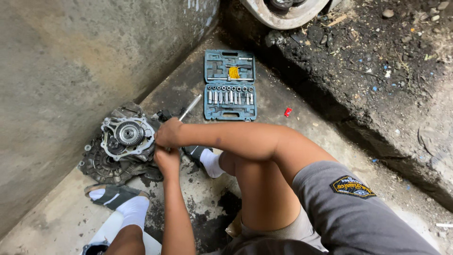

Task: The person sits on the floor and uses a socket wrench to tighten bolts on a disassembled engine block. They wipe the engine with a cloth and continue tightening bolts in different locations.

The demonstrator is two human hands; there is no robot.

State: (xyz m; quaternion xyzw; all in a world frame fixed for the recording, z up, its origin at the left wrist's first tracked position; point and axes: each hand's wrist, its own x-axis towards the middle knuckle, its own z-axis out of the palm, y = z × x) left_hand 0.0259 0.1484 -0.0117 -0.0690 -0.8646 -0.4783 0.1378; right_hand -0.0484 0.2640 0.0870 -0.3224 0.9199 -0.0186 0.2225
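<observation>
A greasy engine casing with a round silver clutch part lies on the concrete floor by the wall. My right hand is closed around a silver wrench handle that sticks up and to the right from the casing's right edge. Just below it, my left hand is curled in a fist against the same edge; what it grips is hidden. My right arm crosses over my bent knee.
An open teal socket set case lies beyond the casing, with a row of sockets in it. A small red object sits to its right. A concrete wall rises on the left, a dirt ledge on the right. My sandalled feet flank the casing.
</observation>
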